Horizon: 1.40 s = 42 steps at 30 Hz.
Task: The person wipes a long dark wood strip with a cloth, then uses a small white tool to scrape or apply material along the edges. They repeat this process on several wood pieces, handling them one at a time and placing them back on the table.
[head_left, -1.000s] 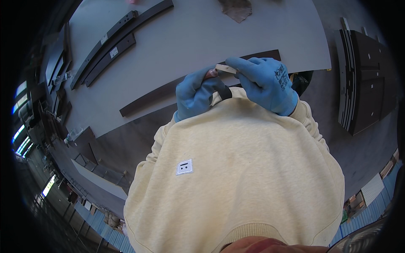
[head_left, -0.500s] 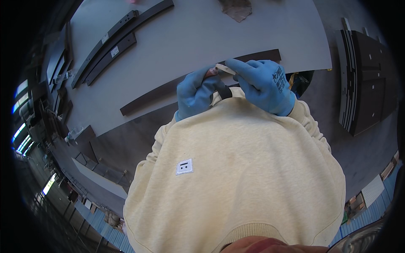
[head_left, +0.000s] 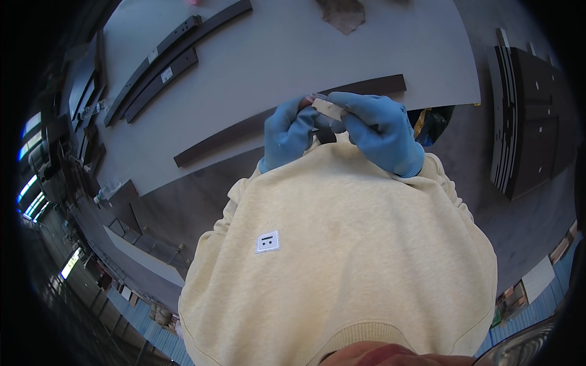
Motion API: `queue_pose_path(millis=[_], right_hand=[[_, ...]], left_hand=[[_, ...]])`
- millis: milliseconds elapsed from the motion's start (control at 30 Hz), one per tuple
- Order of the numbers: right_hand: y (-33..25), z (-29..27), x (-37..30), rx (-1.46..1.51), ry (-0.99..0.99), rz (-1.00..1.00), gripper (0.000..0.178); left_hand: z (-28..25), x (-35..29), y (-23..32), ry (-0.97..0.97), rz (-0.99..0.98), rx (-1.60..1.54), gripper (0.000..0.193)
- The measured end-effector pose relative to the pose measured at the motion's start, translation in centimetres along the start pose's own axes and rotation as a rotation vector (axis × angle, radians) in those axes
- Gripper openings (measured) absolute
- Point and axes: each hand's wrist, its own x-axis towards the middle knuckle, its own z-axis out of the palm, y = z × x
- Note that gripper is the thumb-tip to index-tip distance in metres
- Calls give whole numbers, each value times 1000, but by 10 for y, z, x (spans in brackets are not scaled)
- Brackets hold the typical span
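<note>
My left hand (head_left: 288, 131) and my right hand (head_left: 381, 129), both in blue work gloves, meet in front of my chest. Between their fingertips is a small cream-coloured strip (head_left: 328, 110), its broad face turned up. The right thumb and fingers pinch one end. The left fingers close at the other end, where a pinkish fingertip shows. Too little of the strip is visible to name its kind. Just beyond the hands, a long dark board (head_left: 232, 137) lies on the light grey table (head_left: 287, 55), partly hidden by the gloves.
More dark strips (head_left: 160, 88), some with white labels, rest at the table's far left. A brownish rag (head_left: 343, 13) lies at the far edge. Stacked dark panels (head_left: 537, 122) stand at the right. A dark bag (head_left: 436, 125) is beside my right hand.
The pale strip has turned so that more of its broad face shows. My left hand has shifted slightly right, and both hands have come a little nearer my chest.
</note>
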Motion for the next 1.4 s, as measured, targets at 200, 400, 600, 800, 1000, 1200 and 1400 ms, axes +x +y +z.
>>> queue_pose_path(millis=[200, 400, 600, 800, 1000, 1200, 1400], right_hand=[[1, -6, 0, 391, 72, 463, 31], [11, -23, -2, 475, 118, 583, 32], [16, -44, -9, 377, 259, 564, 31], [27, -58, -14, 126, 333, 291, 29], [37, -60, -11, -105, 280, 72, 28], [38, -62, -9, -156, 223, 43, 28], [40, -61, -7, -181, 208, 27, 28]], left_hand=[[-4, 31, -11, 18, -193, 40, 27], [4, 89, -32, 76, -45, 210, 28], [23, 94, -9, -163, -32, 74, 29], [51, 60, 10, -254, 209, 134, 31], [53, 57, 16, -240, 209, 224, 34], [54, 56, 12, -220, 271, 200, 34], [55, 57, 9, -220, 323, 151, 34]])
